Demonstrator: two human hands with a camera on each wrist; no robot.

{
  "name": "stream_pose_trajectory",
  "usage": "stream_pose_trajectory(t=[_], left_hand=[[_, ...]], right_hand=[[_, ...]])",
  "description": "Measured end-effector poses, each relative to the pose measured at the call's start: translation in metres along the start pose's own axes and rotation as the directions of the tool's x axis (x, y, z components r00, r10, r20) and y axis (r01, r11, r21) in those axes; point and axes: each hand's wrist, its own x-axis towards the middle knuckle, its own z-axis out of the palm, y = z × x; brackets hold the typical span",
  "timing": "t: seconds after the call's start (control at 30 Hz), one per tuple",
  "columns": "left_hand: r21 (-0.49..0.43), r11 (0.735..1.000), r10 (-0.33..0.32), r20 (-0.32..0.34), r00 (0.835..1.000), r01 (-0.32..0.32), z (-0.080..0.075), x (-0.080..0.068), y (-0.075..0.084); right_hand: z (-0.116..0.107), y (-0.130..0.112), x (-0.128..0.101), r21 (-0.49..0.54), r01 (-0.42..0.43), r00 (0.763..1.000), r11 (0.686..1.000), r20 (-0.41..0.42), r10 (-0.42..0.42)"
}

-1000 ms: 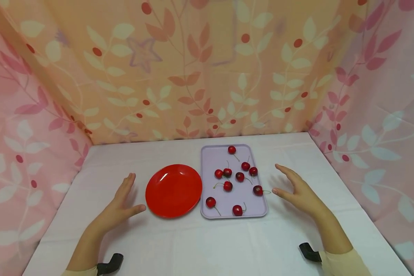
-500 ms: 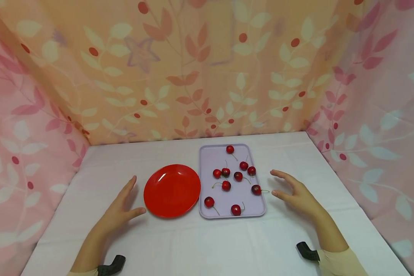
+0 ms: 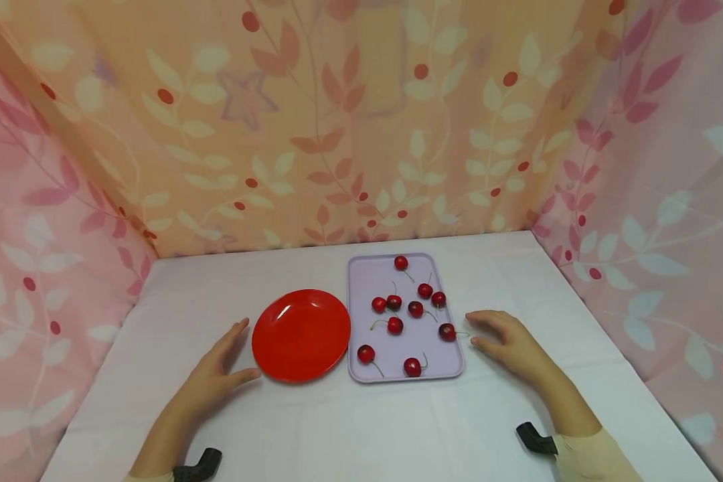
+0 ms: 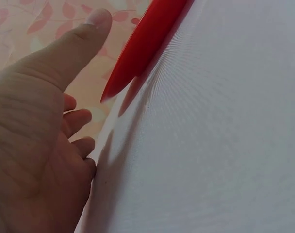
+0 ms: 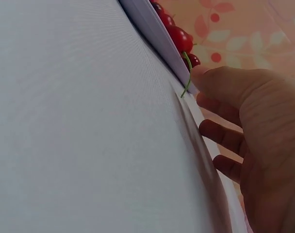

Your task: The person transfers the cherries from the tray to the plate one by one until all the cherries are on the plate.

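A red plate (image 3: 301, 335) lies beside a lilac tray (image 3: 367, 281) that holds several cherries (image 3: 395, 325). My left hand (image 3: 245, 349) rests flat on the white cloth just left of the plate, fingers straight, thumb pointing at the plate rim (image 4: 142, 43). My right hand (image 3: 472, 328) lies on the cloth against the tray's right edge, fingers loosely bent and holding nothing. Its thumb (image 5: 210, 80) sits right by the green stem (image 5: 188, 77) of the nearest cherry (image 3: 448, 331), which pokes over the tray edge (image 5: 152, 29).
The white-covered table (image 3: 361, 428) is closed in by patterned fabric walls at the back (image 3: 337, 120), left and right. Black wrist mounts (image 3: 533, 438) show at both forearms near the front edge.
My right hand has moved left and down, from hovering beside the tray to resting against its right edge. The left hand has shifted slightly towards the plate.
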Motion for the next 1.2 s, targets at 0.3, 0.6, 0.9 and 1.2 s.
stream_pose_trajectory(t=[0.3,0.6,0.9,1.2], left_hand=[[0.014,1.0,0.023,-0.009,1.0,-0.022,0.003,-0.003,-0.003],[0.021,1.0,0.009,0.017,1.0,-0.01,0.008,-0.002,-0.002],[0.068,0.998,0.01,-0.002,1.0,-0.01,0.007,-0.001,0.001],[0.054,0.998,0.016,-0.016,1.0,-0.015,0.01,-0.001,0.001]], right_hand=[[0.011,0.004,0.003,-0.072,0.066,0.997,0.995,-0.038,-0.069],[0.017,0.001,0.008,-0.131,0.143,0.985,0.981,-0.078,-0.154],[0.017,0.0,0.011,-0.134,0.133,0.984,0.982,-0.104,-0.147],[0.014,-0.006,0.007,-0.075,0.038,0.991,0.996,-0.129,-0.048]])
